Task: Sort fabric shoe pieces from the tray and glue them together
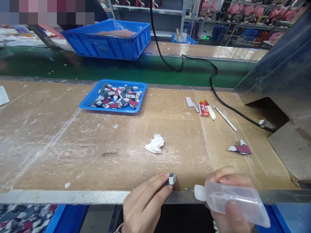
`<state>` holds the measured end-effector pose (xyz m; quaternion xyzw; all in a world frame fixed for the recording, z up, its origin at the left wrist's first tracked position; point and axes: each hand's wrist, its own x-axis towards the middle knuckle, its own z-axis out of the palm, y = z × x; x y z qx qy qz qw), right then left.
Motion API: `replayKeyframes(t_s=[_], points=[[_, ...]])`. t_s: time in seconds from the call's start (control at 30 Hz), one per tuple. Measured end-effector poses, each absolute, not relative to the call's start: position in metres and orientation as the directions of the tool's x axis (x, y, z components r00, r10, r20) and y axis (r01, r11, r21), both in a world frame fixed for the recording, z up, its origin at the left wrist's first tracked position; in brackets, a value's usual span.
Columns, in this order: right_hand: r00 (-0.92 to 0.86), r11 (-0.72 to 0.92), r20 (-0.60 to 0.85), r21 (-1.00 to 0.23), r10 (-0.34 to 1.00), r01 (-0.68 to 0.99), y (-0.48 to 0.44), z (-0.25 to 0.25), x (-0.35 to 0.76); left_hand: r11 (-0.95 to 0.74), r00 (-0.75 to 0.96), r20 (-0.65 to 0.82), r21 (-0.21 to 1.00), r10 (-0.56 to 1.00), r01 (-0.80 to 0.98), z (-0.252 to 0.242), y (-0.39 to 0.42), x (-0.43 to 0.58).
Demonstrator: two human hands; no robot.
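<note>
Between the thumb and fingers of my left hand (147, 202) is a small dark-blue and white molded part (172, 179), mostly covered by the fingertips. My right hand (230, 178) is wrapped round a translucent squeeze bottle (240, 202) with a white cap. The bottle lies nearly level, and its thin needle tip (188, 189) points left toward the part, a short gap away. Beyond my hands lies a crumpled white tissue (155, 144). A maroon, white and dark molded piece (241, 149) rests on the table to the right.
A shallow blue tray (111, 111) of similar parts stands at the back left. A silver craft knife (224, 118), a red packet (204, 108) and a black cable (233, 106) lie at right. A cardboard box (291, 136) borders the right side; a large blue crate (107, 48) stands behind.
</note>
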<state>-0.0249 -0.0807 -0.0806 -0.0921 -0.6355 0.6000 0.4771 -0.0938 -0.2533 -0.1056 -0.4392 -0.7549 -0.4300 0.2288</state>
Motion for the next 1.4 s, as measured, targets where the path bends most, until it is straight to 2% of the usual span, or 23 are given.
replayKeyframes(t_s=[0.17, 0.4, 0.73, 0.97, 1.07, 1.23, 1.4], points=[[-0.515, 0.392, 0.591, -0.803, 0.621, -0.449, -0.094, -0.082, -0.029, 0.211, -0.504, 0.724, 0.463, 0.470, 0.861, -0.109, -0.257, -0.094], [-0.504, 0.486, 0.616, -0.787, 0.606, -0.380, -0.098, -0.081, -0.036, 0.217, -0.498, 0.711, 0.454, 0.497, 0.865, -0.107, -0.257, -0.097], [-0.642, 0.268, 0.410, -0.912, 0.648, -0.311, -0.089, -0.091, -0.032, 0.235, -0.528, 0.707, 0.476, 0.471, 0.847, -0.109, -0.255, -0.094], [-0.672, 0.232, 0.345, -0.939, 0.656, -0.255, -0.090, -0.087, -0.031, 0.250, -0.539, 0.721, 0.479, 0.435, 0.842, -0.102, -0.252, -0.093], [-0.637, 0.214, 0.359, -0.931, 0.682, -0.295, -0.090, -0.089, -0.030, 0.228, -0.545, 0.713, 0.498, 0.441, 0.837, -0.102, -0.252, -0.093], [-0.448, 0.175, 0.409, -0.862, 0.795, -0.476, -0.088, -0.091, -0.033, 0.224, -0.521, 0.734, 0.472, 0.435, 0.853, -0.104, -0.255, -0.092], [-0.441, 0.192, 0.416, -0.863, 0.795, -0.467, -0.090, -0.091, -0.032, 0.270, -0.508, 0.716, 0.430, 0.479, 0.861, -0.096, -0.257, -0.088]])
